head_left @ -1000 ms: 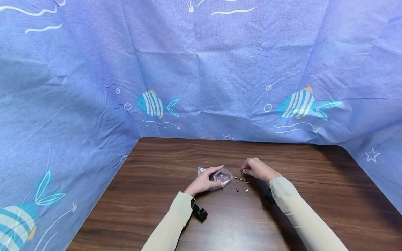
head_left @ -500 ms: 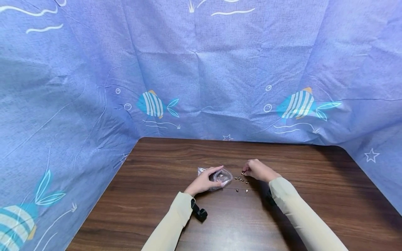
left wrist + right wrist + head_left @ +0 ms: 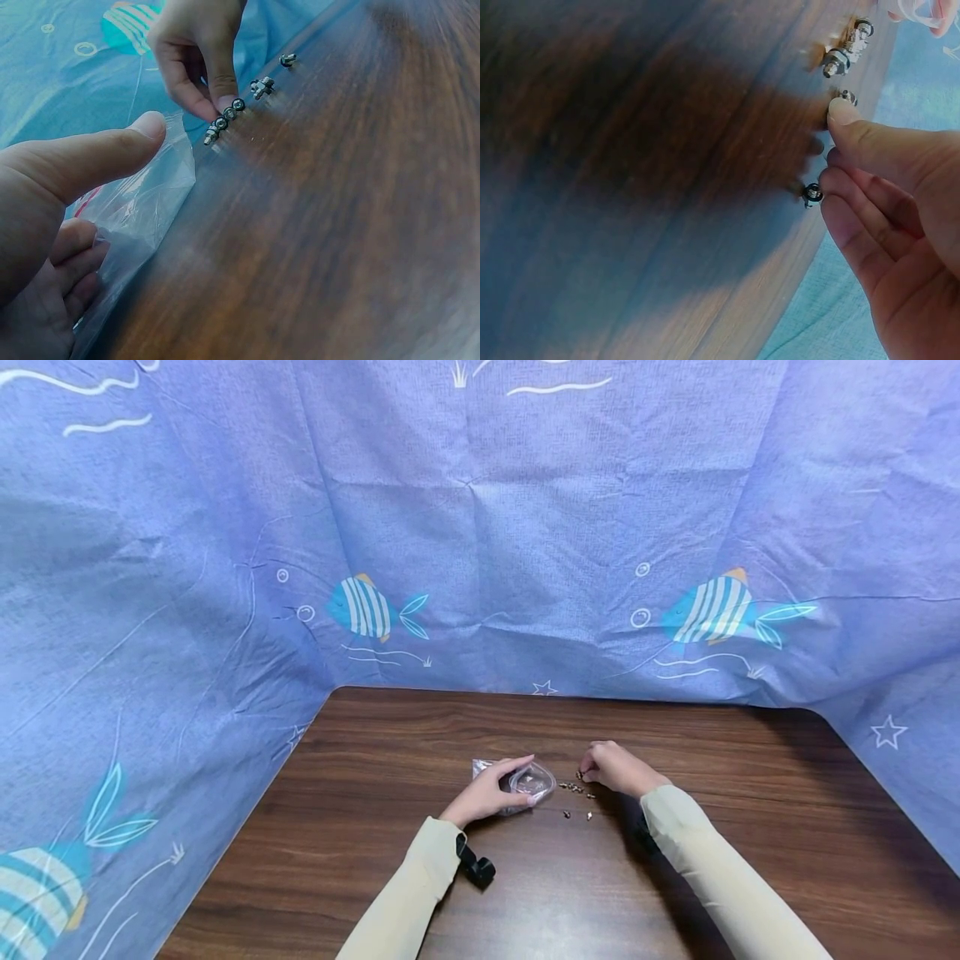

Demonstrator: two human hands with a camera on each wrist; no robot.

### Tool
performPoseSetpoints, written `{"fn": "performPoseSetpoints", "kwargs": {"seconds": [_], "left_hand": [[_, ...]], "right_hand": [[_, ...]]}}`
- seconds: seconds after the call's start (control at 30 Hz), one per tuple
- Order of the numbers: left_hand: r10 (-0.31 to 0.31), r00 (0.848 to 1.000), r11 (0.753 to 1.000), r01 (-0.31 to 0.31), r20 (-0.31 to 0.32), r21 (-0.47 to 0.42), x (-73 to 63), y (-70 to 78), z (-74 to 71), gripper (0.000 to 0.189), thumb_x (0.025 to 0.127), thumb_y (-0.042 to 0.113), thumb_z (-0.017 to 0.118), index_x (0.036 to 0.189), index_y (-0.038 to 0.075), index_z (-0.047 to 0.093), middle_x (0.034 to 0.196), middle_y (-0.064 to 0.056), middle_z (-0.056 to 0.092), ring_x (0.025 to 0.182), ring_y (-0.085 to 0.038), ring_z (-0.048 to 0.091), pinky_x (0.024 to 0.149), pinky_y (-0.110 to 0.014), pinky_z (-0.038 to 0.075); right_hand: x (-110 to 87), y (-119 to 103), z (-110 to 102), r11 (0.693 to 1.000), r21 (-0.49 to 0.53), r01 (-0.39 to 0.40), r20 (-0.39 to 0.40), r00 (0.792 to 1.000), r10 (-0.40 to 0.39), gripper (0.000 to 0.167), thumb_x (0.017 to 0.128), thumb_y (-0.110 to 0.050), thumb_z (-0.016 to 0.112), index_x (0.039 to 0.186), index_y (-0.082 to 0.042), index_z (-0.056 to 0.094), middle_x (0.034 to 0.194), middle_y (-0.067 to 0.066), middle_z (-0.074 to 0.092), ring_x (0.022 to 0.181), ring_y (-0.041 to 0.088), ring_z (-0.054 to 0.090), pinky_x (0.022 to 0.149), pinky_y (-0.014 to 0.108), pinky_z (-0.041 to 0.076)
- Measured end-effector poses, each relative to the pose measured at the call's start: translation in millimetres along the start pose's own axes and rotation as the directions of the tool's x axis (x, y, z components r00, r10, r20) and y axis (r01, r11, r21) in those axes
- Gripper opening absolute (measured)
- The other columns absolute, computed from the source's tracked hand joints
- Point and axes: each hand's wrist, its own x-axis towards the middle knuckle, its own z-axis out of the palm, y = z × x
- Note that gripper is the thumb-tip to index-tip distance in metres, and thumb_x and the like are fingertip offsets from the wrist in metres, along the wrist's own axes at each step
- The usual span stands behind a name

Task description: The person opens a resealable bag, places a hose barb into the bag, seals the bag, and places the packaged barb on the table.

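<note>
My left hand (image 3: 491, 792) holds a clear plastic bag (image 3: 536, 782) by its mouth, thumb and fingers spread around the opening. Up close in the left wrist view, the bag (image 3: 161, 187) is crinkled and shows a red line, with the thumb over its edge. To the right, my right hand (image 3: 618, 767) reaches down with curled fingers, its fingertips at a small brass-coloured metal fitting (image 3: 580, 775). More such fittings (image 3: 573, 788), some with dark rings, lie in a loose group between the hands. The right wrist view has one ringed fitting (image 3: 812, 194) beside the fingertips.
Two stray fittings lie nearer me, one dark (image 3: 567, 815) and one pale (image 3: 589, 816). A dark wood-grain table (image 3: 390, 735) carries everything. Blue cloth (image 3: 480, 527) printed with fish hangs behind and beside it. Black wrist cameras (image 3: 477, 868) sit at the cuffs.
My right hand has dipped slightly toward the table and shifted a little, its fingertips still at the fittings. My left hand and the bag have hardly moved.
</note>
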Motion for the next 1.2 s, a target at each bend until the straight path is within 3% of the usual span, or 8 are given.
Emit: {"fn": "performPoseSetpoints", "kwargs": {"seconds": [0.17,0.47,0.83,1.2], "left_hand": [[0.002,1.000,1.000,-0.002,0.000,0.001,0.9,1.0,-0.7,0.071,0.082,0.033,0.077,0.145,0.022,0.045,0.146,-0.005,0.047,0.133,-0.023,0.044,0.111,-0.043,0.035],[0.005,1.000,1.000,-0.005,0.001,-0.014,1.6,1.4,-0.3,0.071,0.082,0.033,0.077,0.145,0.020,0.045,0.146,-0.005,0.048,0.133,-0.022,0.044,0.111,-0.043,0.035],[0.007,1.000,1.000,-0.007,0.004,-0.001,0.6,2.5,-0.2,0.070,0.083,0.031,0.076,0.145,0.020,0.045,0.145,-0.006,0.048,0.132,-0.023,0.045,0.110,-0.043,0.035],[0.001,1.000,1.000,-0.001,0.002,-0.004,-0.9,2.3,-0.4,0.070,0.082,0.034,0.076,0.144,0.020,0.046,0.144,-0.006,0.049,0.131,-0.023,0.046,0.110,-0.043,0.036]], "right_hand": [[0.5,1,-1,1.000,-0.012,-0.009,0.022,1.000,0.009,0.010,0.076,0.003,0.072,0.072,-0.005,0.071,0.071,-0.002,0.065,0.068,0.011,0.060,0.063,0.025,0.052],[0.9,0,-3,0.999,-0.023,0.025,0.054,0.998,-0.024,0.025,0.077,0.008,0.066,0.061,-0.009,0.059,0.061,-0.004,0.047,0.060,0.005,0.038,0.054,0.020,0.038],[0.7,-1,-7,0.999,-0.027,0.029,0.029,0.999,-0.029,0.009,0.080,0.004,0.069,0.077,-0.003,0.072,0.075,0.001,0.064,0.071,0.013,0.060,0.065,0.024,0.053],[11.2,-15,-17,0.998,0.004,0.062,-0.002,0.998,-0.062,0.006,0.081,0.001,0.070,0.079,-0.004,0.072,0.077,0.002,0.063,0.072,0.015,0.061,0.067,0.024,0.054]]}}
